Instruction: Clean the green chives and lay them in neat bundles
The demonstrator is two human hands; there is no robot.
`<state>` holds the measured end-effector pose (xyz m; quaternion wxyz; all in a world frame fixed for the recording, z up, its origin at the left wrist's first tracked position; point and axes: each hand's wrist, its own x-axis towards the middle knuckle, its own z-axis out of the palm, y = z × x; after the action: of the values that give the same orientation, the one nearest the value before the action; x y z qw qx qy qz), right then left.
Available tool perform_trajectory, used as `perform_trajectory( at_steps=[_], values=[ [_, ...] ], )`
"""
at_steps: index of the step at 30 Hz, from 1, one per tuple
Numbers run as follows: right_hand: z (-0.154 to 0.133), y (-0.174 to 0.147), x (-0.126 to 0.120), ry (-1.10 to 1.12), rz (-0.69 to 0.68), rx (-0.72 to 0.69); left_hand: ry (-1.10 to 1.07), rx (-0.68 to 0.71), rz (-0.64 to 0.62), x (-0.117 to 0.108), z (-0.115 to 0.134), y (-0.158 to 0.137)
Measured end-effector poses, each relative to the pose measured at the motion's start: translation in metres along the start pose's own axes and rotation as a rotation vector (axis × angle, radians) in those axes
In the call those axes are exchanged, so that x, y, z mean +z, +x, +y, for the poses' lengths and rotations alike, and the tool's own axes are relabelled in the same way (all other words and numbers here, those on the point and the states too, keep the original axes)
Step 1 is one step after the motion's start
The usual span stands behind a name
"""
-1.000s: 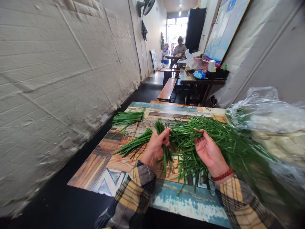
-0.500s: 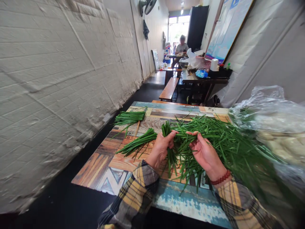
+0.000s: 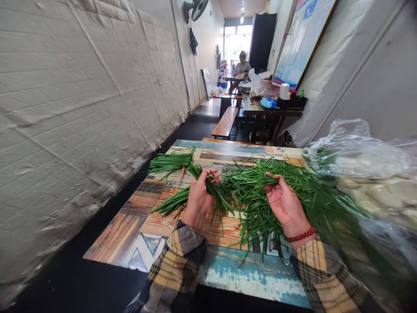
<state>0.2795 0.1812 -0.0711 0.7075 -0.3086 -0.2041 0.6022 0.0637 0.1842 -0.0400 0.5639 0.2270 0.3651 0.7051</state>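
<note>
On the counter (image 3: 130, 217), loose green stalks (image 3: 257, 204) are lying heaped around the right hand (image 3: 285, 206), whose fingers are curving half-open, possibly pinching some; tangling could be dragging neighbours along. The left hand (image 3: 199, 198) is loosely holding a bunch (image 3: 215, 193), so a slack grip could be letting pieces slip.

Left hand (image 3: 198, 194) around a bunch of green stalks (image 3: 216, 192), right hand (image 3: 284, 203) at a loose green pile (image 3: 253, 192).

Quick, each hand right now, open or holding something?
Left hand: holding a bunch of green stalks.
Right hand: partly curled at the loose greens; grip unclear.
</note>
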Motion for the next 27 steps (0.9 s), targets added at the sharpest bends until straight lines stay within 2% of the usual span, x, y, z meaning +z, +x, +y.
perform_trajectory(
  at_steps=[7, 15, 18, 27],
  values=[
    [0.001, -0.009, 0.009, -0.034, -0.047, 0.042, 0.054, -0.099, -0.225, 0.002, 0.001, -0.004],
    [0.004, -0.014, 0.015, -0.015, -0.075, 0.032, 0.478, -0.194, -0.352, 0.009, -0.021, -0.018],
    [0.006, -0.018, 0.017, -0.02, -0.097, 0.032, 0.509, -0.15, -0.33, 0.009, -0.025, -0.019],
    [0.017, -0.028, 0.021, -0.096, -0.185, 0.101, 0.356, -0.116, -0.259, 0.008, -0.027, -0.015]
  ],
)
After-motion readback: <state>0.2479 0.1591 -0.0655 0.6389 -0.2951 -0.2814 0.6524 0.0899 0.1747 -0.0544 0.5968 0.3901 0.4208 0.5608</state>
